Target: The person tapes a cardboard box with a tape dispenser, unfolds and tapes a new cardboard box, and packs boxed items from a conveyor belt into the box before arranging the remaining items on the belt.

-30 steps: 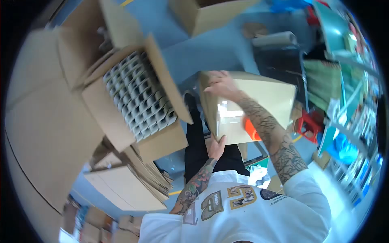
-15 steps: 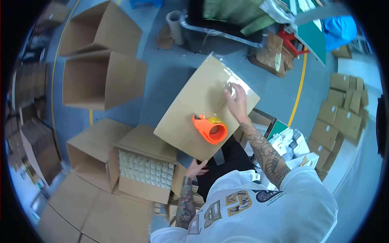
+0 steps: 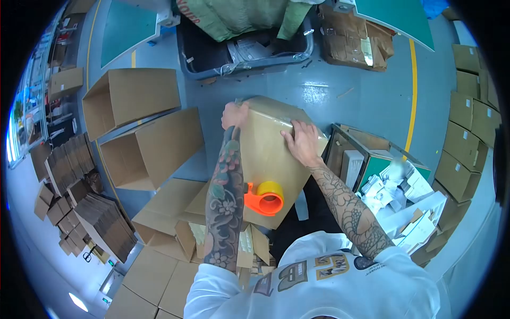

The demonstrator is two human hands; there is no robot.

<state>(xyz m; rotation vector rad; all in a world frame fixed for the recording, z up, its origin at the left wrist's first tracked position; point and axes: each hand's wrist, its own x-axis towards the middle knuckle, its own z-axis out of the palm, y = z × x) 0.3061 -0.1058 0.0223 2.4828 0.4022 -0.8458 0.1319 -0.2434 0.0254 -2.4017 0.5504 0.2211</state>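
A closed cardboard carton (image 3: 265, 154) stands in front of me, with shiny clear tape along its far upper edge. My left hand (image 3: 234, 115) is curled round the carton's far left corner. My right hand (image 3: 303, 142) lies on the carton near its far right edge, fingers spread over the taped edge. An orange tape dispenser (image 3: 260, 203) with a yellow part rests on the carton's near end, partly behind my left forearm.
Open cartons (image 3: 143, 98) stand on the left; another, with white pieces inside, is partly hidden by my left arm. A dark bin (image 3: 247, 58) holding green sacks stands ahead. On the right is a container of white items (image 3: 393, 186). Stacked boxes (image 3: 467, 127) line the right wall.
My left hand has moved from the carton's near lower side to its far left corner. The carton has turned and its far side now shows. My right hand stays near the taped edge.
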